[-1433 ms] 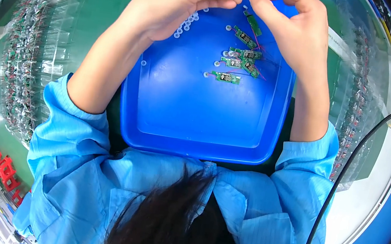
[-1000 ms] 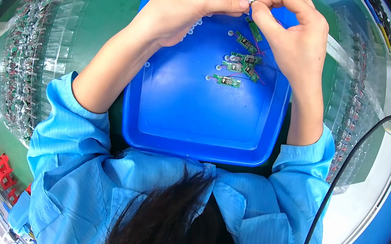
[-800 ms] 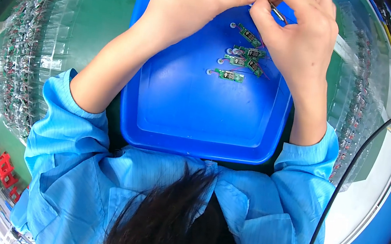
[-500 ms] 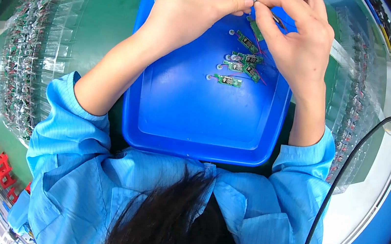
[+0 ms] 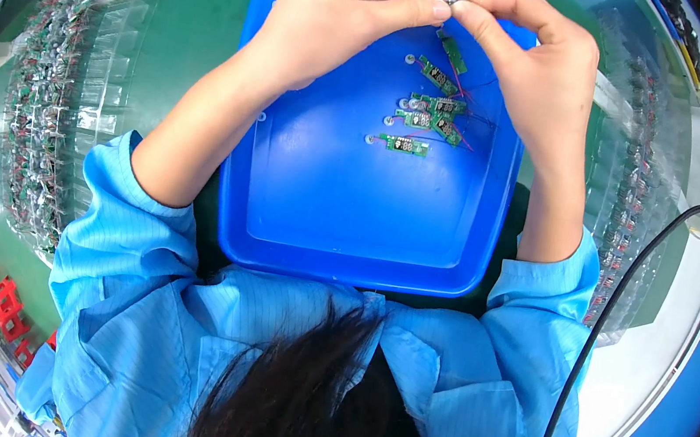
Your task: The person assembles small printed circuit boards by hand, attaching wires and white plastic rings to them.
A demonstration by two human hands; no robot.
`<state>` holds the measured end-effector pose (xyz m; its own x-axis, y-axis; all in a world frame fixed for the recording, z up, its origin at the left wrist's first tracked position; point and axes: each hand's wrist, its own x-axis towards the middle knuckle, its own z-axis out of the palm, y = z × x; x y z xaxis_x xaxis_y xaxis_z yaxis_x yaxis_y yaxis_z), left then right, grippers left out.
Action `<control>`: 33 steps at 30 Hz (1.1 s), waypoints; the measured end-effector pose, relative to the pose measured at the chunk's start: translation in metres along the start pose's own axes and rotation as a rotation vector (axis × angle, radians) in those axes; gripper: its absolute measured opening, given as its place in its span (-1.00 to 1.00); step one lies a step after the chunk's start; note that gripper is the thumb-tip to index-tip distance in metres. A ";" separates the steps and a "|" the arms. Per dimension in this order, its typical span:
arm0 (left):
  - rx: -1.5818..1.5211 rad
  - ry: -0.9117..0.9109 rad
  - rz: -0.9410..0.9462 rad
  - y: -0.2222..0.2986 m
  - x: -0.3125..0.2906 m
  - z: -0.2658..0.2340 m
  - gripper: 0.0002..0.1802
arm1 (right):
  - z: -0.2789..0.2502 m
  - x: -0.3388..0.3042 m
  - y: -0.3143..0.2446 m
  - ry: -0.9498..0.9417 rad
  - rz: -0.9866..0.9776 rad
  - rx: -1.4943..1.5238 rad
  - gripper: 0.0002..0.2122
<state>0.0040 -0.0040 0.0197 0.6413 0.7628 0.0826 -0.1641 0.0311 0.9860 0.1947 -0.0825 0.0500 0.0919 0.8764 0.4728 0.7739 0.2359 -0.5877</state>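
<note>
Over the far part of a blue plastic tray (image 5: 353,259), both my hands meet fingertip to fingertip. My left hand (image 5: 337,18) is closed in a pinch on a small round silvery part (image 5: 449,0). Thumb and forefinger of my right hand (image 5: 547,68) pinch at the same part from the other side. Just below the fingertips lies a narrow green circuit board (image 5: 452,52); whether it is joined to the pinched part I cannot tell. Several similar boards with small displays, thin wires and round discs lie nearer, such as this circuit board (image 5: 406,145).
Clear plastic trays (image 5: 53,91) full of small wired parts stand on the green table at left, with more trays (image 5: 632,194) at right. A black cable (image 5: 590,339) curves down the right side. Red stools (image 5: 4,297) stand at the lower left.
My right hand's fingers have shifted and straightened around the small round part. A dark piece near them is out of sight. The tray's boards appear slightly farther left.
</note>
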 end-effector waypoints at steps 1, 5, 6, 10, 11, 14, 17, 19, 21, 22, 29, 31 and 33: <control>0.005 0.004 -0.037 0.002 0.000 -0.001 -0.79 | -0.001 0.001 0.001 -0.051 0.040 0.071 -0.84; 0.001 0.003 -0.053 0.003 0.000 -0.008 -0.79 | -0.003 0.007 -0.028 -0.096 0.206 0.350 -0.93; -0.066 -0.081 -0.020 0.005 0.001 -0.010 -0.76 | -0.007 0.009 -0.025 -0.132 0.220 0.273 -0.92; 0.063 0.057 0.019 0.028 0.005 -0.002 -0.77 | -0.017 0.010 0.013 -0.141 -0.001 0.091 -0.83; 0.470 0.090 0.118 0.027 0.003 -0.012 -0.76 | -0.017 0.009 0.014 -0.218 -0.079 -0.017 -0.83; 1.059 0.091 0.198 0.027 -0.004 -0.016 -0.74 | -0.008 0.003 0.001 -0.405 0.051 -0.147 -0.86; 1.255 0.057 0.171 0.028 -0.011 -0.010 -0.77 | 0.001 0.000 0.007 -0.422 -0.010 -0.166 -0.87; 1.306 -0.010 0.267 0.023 -0.011 -0.011 -0.82 | 0.004 -0.001 0.014 -0.416 -0.113 -0.175 -0.88; 1.271 -0.018 0.260 0.020 -0.009 -0.012 -0.84 | 0.004 0.002 0.018 -0.488 -0.231 -0.073 -0.88; 1.237 -0.027 0.256 0.018 -0.008 -0.011 -0.87 | 0.003 0.001 0.017 -0.490 -0.232 -0.074 -0.88; 1.047 0.054 0.236 0.012 -0.005 -0.005 -0.90 | -0.001 0.017 0.013 -0.400 0.131 -0.128 -0.85; 0.759 0.052 -0.019 0.021 0.000 0.002 -0.89 | 0.009 0.023 0.046 -0.114 -0.392 -0.465 -0.80; 0.611 0.067 -0.061 0.019 0.001 -0.003 -0.89 | 0.017 0.023 0.027 -0.134 -0.312 -0.385 -0.85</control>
<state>-0.0009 -0.0007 0.0380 0.5840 0.8110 0.0342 0.3430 -0.2848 0.8951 0.2066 -0.0490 0.0339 -0.2424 0.8410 0.4837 0.9286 0.3455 -0.1353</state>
